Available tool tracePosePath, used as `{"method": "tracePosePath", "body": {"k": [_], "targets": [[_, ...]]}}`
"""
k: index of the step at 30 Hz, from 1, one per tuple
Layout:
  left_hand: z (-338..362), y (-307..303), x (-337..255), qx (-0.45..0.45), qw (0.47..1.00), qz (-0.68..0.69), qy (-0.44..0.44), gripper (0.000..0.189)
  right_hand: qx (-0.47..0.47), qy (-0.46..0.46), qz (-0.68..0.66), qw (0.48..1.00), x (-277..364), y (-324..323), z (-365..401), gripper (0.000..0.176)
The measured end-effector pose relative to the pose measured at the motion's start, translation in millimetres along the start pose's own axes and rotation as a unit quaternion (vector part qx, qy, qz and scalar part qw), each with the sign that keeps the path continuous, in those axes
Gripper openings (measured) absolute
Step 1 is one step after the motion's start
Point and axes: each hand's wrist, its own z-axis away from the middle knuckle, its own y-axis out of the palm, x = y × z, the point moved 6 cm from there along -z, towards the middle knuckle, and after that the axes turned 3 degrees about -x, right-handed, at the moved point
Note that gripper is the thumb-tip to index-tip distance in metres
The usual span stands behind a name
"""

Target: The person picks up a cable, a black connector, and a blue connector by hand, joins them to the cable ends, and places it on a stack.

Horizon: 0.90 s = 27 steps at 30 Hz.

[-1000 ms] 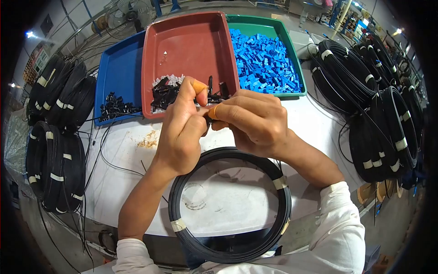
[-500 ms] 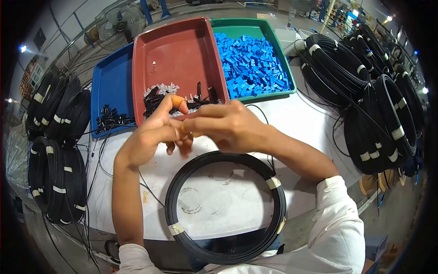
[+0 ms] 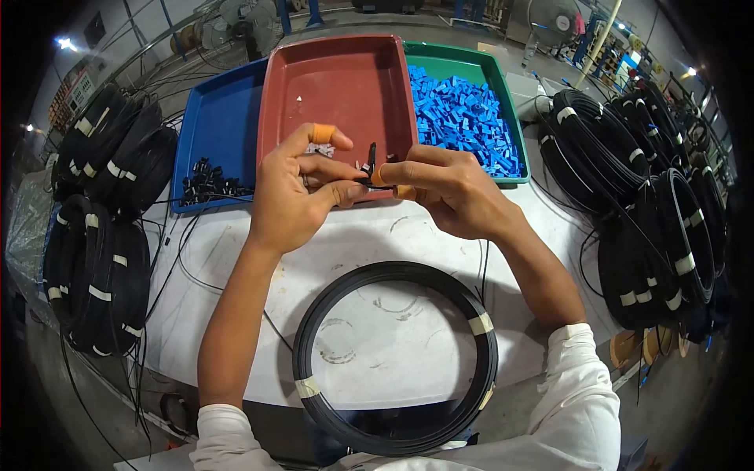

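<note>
My left hand is closed in a pinch on a small black part at the red tray's front edge. From the other side, the fingertips of my right hand close on the same part. Its exact kind is too small to make out. Orange tape wraps fingers on both hands. Below them a coil of black cable, bound with pale tape, lies at the table's front edge and overhangs it. The red tray holds black and clear small pieces, partly hidden by my hands.
A blue tray with small black parts stands left of the red one. On the right, a green tray holds many blue clips. Black cable coils are stacked at left and right. Loose cables cross the white table.
My hands have moved apart from their overlapped position and shifted right, now meeting fingertip to fingertip at a small black part. The whole view has shifted slightly.
</note>
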Motion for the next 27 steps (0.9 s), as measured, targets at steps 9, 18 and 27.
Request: {"method": "tracePosePath", "body": {"k": [9, 18, 27], "targets": [[-18, -36, 34, 0.002, 0.996, -0.027, 0.083, 0.044, -0.012, 0.014, 0.008, 1.000, -14, 7, 1, 0.039], [-23, -48, 81, 0.018, 0.952, -0.303, 0.029, 0.037, 0.143, 0.074, 0.038, 0.986, -33, 28, 7, 0.029], [-54, -27, 91, 0.172, 0.937, -0.305, -0.012, 0.029, 0.192, 0.083, -0.192, 0.959, -52, 80, 30, 0.039]]}}
